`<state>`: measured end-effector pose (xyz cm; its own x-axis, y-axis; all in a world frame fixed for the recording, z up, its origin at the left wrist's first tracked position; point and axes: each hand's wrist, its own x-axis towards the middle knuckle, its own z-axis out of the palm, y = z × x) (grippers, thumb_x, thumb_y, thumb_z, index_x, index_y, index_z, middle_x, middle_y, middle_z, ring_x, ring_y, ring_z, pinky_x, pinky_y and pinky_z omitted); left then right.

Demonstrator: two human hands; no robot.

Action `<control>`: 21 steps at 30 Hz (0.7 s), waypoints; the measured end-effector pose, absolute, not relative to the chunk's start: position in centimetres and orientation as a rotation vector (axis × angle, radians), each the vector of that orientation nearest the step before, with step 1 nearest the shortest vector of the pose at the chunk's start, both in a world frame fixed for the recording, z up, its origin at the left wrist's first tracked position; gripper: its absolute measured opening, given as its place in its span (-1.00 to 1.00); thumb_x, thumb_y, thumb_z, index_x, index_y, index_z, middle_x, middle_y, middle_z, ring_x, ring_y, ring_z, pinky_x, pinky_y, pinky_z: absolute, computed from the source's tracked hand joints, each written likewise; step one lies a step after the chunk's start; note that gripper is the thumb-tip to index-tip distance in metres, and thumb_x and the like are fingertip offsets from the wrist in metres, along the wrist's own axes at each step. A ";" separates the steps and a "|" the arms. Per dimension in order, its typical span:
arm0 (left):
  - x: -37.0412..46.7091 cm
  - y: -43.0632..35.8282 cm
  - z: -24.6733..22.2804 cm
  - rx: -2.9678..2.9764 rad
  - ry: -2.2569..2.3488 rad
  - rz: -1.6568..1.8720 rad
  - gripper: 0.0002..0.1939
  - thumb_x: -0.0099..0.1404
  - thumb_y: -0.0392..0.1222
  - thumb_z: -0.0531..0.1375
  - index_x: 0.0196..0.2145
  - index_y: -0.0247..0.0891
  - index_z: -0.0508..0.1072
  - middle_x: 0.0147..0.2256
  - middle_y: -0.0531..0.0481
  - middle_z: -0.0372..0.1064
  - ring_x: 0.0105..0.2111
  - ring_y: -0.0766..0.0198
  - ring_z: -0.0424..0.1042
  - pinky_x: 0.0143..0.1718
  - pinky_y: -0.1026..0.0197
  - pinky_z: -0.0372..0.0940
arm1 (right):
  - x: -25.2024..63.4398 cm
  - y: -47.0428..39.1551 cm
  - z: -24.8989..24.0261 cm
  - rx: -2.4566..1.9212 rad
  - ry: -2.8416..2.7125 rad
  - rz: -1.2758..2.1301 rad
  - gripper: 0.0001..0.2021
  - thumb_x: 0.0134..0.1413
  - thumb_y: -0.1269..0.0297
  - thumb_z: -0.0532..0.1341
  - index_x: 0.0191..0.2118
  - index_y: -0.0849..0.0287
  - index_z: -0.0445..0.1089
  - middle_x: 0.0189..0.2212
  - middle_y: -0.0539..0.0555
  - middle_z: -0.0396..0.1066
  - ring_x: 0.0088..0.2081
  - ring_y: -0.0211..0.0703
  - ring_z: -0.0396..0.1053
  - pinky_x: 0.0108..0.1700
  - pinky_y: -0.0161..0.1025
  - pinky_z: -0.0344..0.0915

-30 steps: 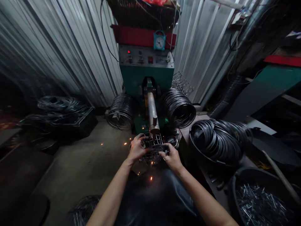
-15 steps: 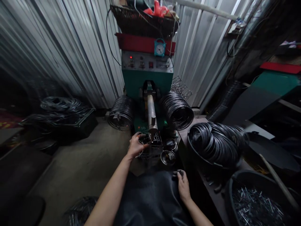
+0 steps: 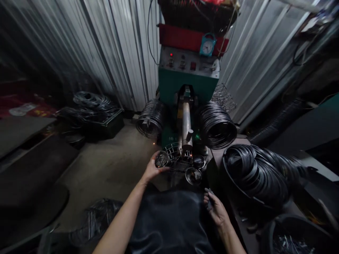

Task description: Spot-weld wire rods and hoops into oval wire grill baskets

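My left hand (image 3: 152, 169) grips the left end of a curved wire frame (image 3: 172, 151), fingers and thumb closed around its round wire ring. The frame's right part lies under the tip of a machine's metal arm (image 3: 186, 123), with small orange sparks beside it. My right hand (image 3: 217, 211), lower right, is closed on what look like short grey metal pieces (image 3: 209, 197); the fingers hide most of them. Between the hands, below the arm, stands a shiny round cup-like part (image 3: 193, 175). A black apron (image 3: 172, 222) covers my lap.
The green machine (image 3: 185, 79) stands ahead with a teal clock (image 3: 207, 45) on it. Wire ring bundles hang at its left (image 3: 150, 120) and right (image 3: 217, 125). To the right are a tub of wire rings (image 3: 256, 173) and a bin of metal bits (image 3: 291, 243).
My view has swung left. The left hand has turned the wire frame so its round ring end faces me. Sparks have appeared. My right hand has turned, showing grey pieces in its fingers.
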<state>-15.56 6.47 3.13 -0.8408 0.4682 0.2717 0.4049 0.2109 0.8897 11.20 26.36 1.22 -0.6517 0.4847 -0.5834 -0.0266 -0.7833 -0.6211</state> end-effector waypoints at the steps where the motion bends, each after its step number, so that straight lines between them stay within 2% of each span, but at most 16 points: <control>1: -15.1 6.2 2.4 0.816 2.358 1.770 -0.09 -0.08 0.04 0.39 0.17 -0.23 0.13 0.08 -0.26 0.26 0.10 -0.04 0.29 0.10 -0.10 0.21 | 11.1 26.3 1.2 -1.146 -0.852 2.555 -0.79 -0.23 0.43 0.37 -0.35 0.24 0.43 -0.54 -0.06 0.28 -0.57 -0.40 0.25 -0.55 -0.44 0.28; 4: -13.8 6.0 0.4 0.595 2.353 1.970 -0.11 0.04 0.04 0.32 0.22 -0.21 0.00 0.12 -0.28 0.20 0.14 0.01 0.24 0.13 -0.05 0.18 | 11.9 26.0 0.7 -1.195 -0.831 2.760 -0.80 -0.22 0.47 0.35 -0.36 0.28 0.42 -0.55 -0.05 0.27 -0.61 -0.45 0.17 -0.63 -0.49 0.16; 7: -13.1 5.6 -0.9 0.440 2.395 2.082 -0.27 0.18 0.02 0.22 0.21 -0.21 0.03 0.12 -0.28 0.19 0.12 0.05 0.26 0.12 -0.03 0.19 | 14.2 25.7 -0.4 -1.258 -0.777 2.726 -0.77 -0.24 0.45 0.36 -0.34 0.26 0.41 -0.54 -0.05 0.28 -0.61 -0.45 0.14 -0.64 -0.50 0.10; 9: -12.8 5.3 -0.9 0.441 2.425 2.015 -0.29 0.17 0.02 0.22 0.19 -0.21 0.07 0.09 -0.28 0.22 0.09 0.04 0.29 0.09 -0.05 0.21 | 15.8 25.6 -1.0 -1.317 -0.800 2.631 -0.75 -0.28 0.43 0.38 -0.34 0.25 0.41 -0.55 -0.05 0.29 -0.63 -0.47 0.10 -0.66 -0.51 0.03; 12: -11.5 5.5 0.6 0.514 2.617 1.916 -0.21 0.09 0.05 0.29 0.18 -0.23 0.07 0.10 -0.28 0.18 0.12 0.00 0.23 0.12 -0.07 0.17 | 16.9 25.1 -1.3 -1.353 -1.036 2.485 -0.75 -0.26 0.36 0.36 -0.33 0.24 0.42 -0.55 -0.05 0.29 -0.67 -0.48 0.02 -0.68 -0.49 -0.07; 15: -8.4 6.5 2.5 0.767 2.834 1.840 -0.31 0.11 0.03 0.27 0.12 -0.23 0.16 0.07 -0.24 0.17 0.14 0.00 0.18 0.16 -0.07 0.10 | 16.9 24.3 -1.0 -1.377 -1.620 2.125 -0.83 -0.18 0.31 0.28 -0.35 0.21 0.43 -0.57 -0.04 0.28 -0.65 -0.36 0.12 -0.64 -0.41 0.06; 18: -4.8 7.3 3.3 1.113 2.810 1.646 -0.54 0.16 -0.04 0.23 0.00 -0.18 0.29 -0.02 -0.17 0.25 0.05 0.02 0.28 0.12 -0.05 0.15 | 17.4 23.6 -0.9 -1.207 -2.216 1.540 -0.93 -0.14 0.34 0.23 -0.44 0.16 0.43 -0.48 0.05 0.39 -0.41 -0.13 0.36 -0.36 -0.22 0.31; 21: -3.7 7.0 2.8 1.067 2.850 1.661 -0.55 0.17 -0.04 0.23 -0.01 -0.17 0.29 -0.02 -0.16 0.24 0.04 0.04 0.29 0.10 -0.03 0.18 | 19.1 23.1 -1.2 -1.025 -2.538 1.218 -0.88 -0.02 0.30 0.16 -0.39 0.13 0.45 -0.37 0.11 0.46 -0.25 -0.02 0.42 -0.16 -0.12 0.31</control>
<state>-3.65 7.04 2.79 -0.7632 0.3398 0.5496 0.6456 0.3686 0.6688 19.13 23.13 -1.19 -0.7567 0.6355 -0.1536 0.5174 0.4385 -0.7349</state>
